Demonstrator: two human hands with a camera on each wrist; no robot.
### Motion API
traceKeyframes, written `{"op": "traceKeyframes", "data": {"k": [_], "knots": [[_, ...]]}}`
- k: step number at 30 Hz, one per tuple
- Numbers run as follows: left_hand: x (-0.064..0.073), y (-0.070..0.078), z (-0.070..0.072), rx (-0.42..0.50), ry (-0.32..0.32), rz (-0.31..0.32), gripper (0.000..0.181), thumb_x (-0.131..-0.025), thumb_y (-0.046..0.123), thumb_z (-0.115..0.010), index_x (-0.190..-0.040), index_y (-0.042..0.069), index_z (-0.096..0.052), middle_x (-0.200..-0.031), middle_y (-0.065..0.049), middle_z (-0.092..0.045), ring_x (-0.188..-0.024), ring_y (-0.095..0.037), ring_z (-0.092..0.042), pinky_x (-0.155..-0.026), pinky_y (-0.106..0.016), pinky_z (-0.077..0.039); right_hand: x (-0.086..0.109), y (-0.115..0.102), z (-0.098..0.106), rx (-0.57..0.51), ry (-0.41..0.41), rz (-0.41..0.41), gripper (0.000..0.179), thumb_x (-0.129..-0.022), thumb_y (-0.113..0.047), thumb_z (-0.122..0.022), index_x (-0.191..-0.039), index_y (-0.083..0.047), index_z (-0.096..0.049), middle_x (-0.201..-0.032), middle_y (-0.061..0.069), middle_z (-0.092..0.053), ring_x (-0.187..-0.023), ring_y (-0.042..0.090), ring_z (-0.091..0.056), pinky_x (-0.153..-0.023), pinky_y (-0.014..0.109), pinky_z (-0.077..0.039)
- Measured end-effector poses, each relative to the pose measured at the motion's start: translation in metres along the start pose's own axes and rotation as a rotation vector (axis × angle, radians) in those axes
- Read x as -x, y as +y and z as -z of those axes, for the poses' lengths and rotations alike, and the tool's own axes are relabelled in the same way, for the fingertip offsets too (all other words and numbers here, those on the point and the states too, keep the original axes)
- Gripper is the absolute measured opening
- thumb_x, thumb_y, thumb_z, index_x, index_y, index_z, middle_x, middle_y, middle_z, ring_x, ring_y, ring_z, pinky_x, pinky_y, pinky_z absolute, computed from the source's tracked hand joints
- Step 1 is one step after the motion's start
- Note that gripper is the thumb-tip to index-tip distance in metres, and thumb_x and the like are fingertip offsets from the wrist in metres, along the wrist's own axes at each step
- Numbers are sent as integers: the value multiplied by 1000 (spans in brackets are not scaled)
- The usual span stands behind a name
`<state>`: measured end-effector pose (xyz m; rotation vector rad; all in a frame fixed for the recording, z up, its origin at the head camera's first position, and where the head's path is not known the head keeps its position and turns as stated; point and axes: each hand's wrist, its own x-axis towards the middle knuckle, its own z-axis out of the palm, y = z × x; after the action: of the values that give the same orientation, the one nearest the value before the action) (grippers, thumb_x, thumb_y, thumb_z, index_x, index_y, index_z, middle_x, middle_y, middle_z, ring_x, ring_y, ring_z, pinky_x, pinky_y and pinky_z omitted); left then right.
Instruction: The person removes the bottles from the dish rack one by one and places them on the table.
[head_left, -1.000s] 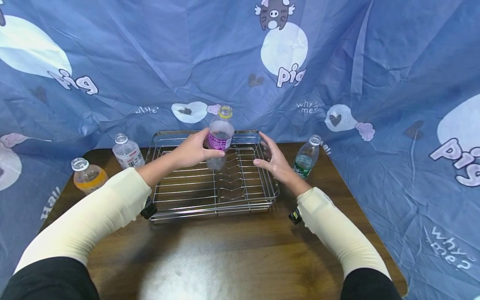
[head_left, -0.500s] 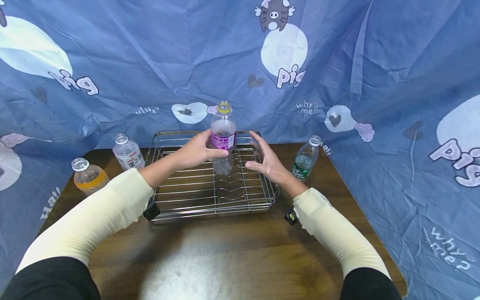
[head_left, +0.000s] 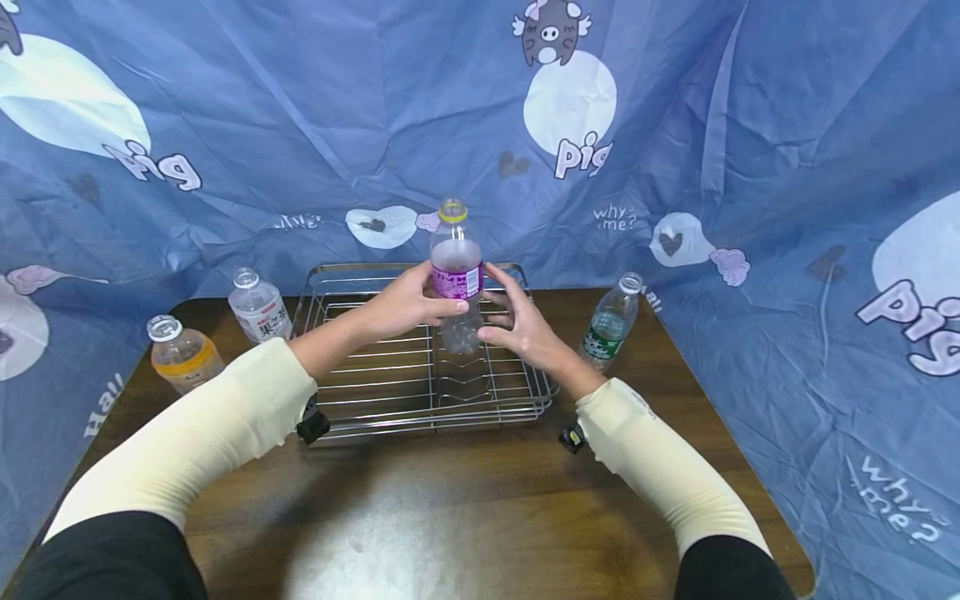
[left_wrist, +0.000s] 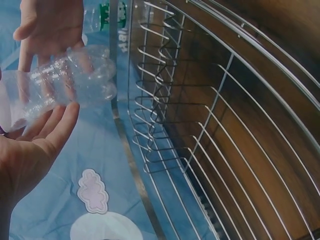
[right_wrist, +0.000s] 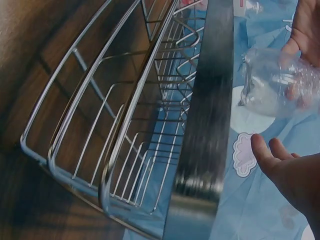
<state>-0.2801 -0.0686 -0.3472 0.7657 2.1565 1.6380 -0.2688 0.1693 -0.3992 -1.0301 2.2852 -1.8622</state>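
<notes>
My left hand grips a clear plastic bottle by its purple label, holding it upright above the wire dish rack. The bottle has a yellow neck ring and no cap. Just right of it is my right hand, fingers spread and slightly bent towards the bottle. In the right wrist view a gap shows between the right hand and the bottle. Through the clear bottle, the left wrist view shows fingers behind it.
On the wooden table, an orange-labelled bottle and a white-labelled bottle stand left of the rack. A green-labelled bottle stands to the right. A blue patterned cloth hangs behind and along the sides.
My left hand has carried the purple-labelled bottle a little to the right and straightened it upright. My right hand has moved left, closer to the bottle.
</notes>
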Motion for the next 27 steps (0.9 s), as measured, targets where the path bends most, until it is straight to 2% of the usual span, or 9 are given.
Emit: {"op": "traceKeyframes", "data": {"k": [2,6,13,17,22,27], "knots": [[0,1,-2,-17,7,-3,66,-96,20,-71,-149,2,-37,-133,-19,-60,-118,-34,-62,-90,-50,-57,-1,-1,-2,-18,-3,-2,95,-88,-5,-72,-162,-8,-11,-166,16,-14,-142,44,-34,-106,63,-40],[-1,1,-4,-47,18,-2,65,-95,20,-72,-149,2,-39,-132,-18,-61,-115,-33,-63,-88,-49,-58,-2,-2,-6,16,6,-6,97,-83,9,-67,-161,-4,-10,-164,21,-16,-142,46,-33,-107,60,-41],[-2,-1,-7,-9,29,26,68,-95,19,-72,-149,1,-37,-135,-21,-58,-119,-36,-62,-88,-46,-59,-1,-7,-11,28,14,-22,99,-84,11,-69,-161,-2,-8,-162,24,-15,-141,48,-34,-105,59,-44],[-2,-2,-8,16,33,38,68,-94,20,-73,-149,0,-37,-134,-22,-58,-118,-37,-62,-87,-46,-59,-1,-10,-13,17,19,-30,98,-84,10,-71,-161,-2,-10,-160,24,-19,-139,47,-38,-102,59,-47],[-3,-3,-12,34,22,52,68,-95,20,-72,-149,0,-37,-137,-22,-56,-119,-39,-61,-86,-47,-59,-1,-9,-14,64,27,-32,97,-83,6,-74,-160,-4,-16,-155,21,-30,-132,41,-47,-100,48,-51],[-2,-3,-15,58,26,59,68,-95,17,-71,-150,0,-35,-138,-24,-55,-121,-41,-59,-86,-46,-59,-2,-8,-16,97,43,-36,96,-83,4,-76,-160,-5,-19,-152,20,-34,-128,38,-51,-98,42,-54]]}}
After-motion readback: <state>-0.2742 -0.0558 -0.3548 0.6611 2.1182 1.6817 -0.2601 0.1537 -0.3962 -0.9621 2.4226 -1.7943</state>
